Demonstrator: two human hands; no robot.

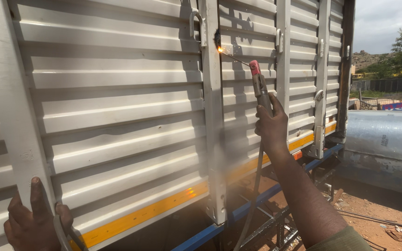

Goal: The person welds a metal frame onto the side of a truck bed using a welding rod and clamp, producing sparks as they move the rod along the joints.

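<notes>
My right hand (271, 125) grips a welding electrode holder (259, 88) with a red tip, raised at the middle of the view. Its thin rod (233, 57) reaches up-left to a white vertical post (212, 116) of a ribbed white truck body panel (117, 107), where a bright spark (219, 49) glows beside a dark burn mark. A grey cable (253, 195) hangs down from the holder. My left hand (33, 221) is at the lower left, pressed against another white post (12, 116), with a dark curved object under its fingers that I cannot identify.
A yellow stripe (140, 216) and blue frame rail (238, 211) run along the panel's bottom. Metal hooks (196, 25) sit on the posts. A large grey metal cylinder (387, 139) lies at the right on reddish dirt (373, 218). A metal frame stand (280, 227) is below.
</notes>
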